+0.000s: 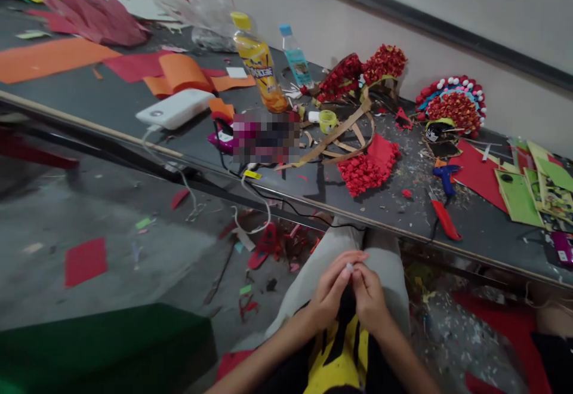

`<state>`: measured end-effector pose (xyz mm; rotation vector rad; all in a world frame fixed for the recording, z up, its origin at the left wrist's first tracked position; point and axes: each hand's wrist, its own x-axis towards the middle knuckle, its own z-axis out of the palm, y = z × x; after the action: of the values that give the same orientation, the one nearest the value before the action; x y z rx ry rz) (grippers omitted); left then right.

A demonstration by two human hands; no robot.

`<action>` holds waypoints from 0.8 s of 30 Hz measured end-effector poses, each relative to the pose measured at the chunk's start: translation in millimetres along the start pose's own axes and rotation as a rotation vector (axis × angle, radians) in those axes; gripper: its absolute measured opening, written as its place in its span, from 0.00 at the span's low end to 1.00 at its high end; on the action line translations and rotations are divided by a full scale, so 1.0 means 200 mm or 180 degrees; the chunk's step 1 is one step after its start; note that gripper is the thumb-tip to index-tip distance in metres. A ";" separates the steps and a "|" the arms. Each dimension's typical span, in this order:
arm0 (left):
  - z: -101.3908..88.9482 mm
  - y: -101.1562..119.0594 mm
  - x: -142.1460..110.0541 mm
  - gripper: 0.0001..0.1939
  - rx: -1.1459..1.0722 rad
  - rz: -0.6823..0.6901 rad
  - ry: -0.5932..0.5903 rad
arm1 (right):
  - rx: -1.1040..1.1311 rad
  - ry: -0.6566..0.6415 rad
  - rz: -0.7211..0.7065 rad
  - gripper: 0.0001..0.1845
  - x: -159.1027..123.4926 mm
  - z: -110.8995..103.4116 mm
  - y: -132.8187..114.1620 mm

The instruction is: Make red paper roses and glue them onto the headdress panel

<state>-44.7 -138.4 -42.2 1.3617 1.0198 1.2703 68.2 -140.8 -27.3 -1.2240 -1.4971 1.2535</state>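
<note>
- One left hand (330, 291) and one right hand (369, 299), both bare: two in all.
- One yellow-capped bottle (259, 65) and one blue-capped bottle (297, 62), making two.
- One white power bank (176, 109).
- One blue glue gun (445, 178).
- One red-handled knife (445, 219).
- One bead-edged, fan-shaped piece (454, 110).
- One small yellow-green ring (328, 123).
- One long dark table (380, 210).
- Two pale trouser legs (308, 268).
- One large green object (107, 346), its kind unclear.
- Paper scraps (86, 261), too many to count.

Ruffled paper piece (369, 165): coloured bright red throughout.
Fan-shaped beaded ornament (453, 109): banded in red, white, blue and pink.
Tall plastic bottle (261, 70): capped in yellow.
Short plastic bottle (296, 62): capped in blue.
Pistol-shaped glue gun (446, 178): coloured deep blue.
Flat desk (487, 233): surfaced in dark grey.
</note>
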 end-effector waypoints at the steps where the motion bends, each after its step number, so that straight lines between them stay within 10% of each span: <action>1: 0.03 -0.01 -0.01 0.19 -0.0077 -0.0084 -0.0020 | 0.0036 0.0174 0.0029 0.24 -0.02 0.01 0.05; 15: 0.20 -0.06 0.20 0.20 -0.0329 -0.0485 -0.0256 | 0.0699 0.1059 0.0664 0.24 0.02 -0.07 0.23; 24: 0.19 -0.05 0.27 0.21 -0.1080 -0.0349 0.0870 | 0.0910 0.0604 0.0380 0.26 0.07 -0.10 0.11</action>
<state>-0.3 -88.4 -42.4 0.8796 0.9920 1.4951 87.9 -122.0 -45.3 -1.2156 -1.0808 1.3365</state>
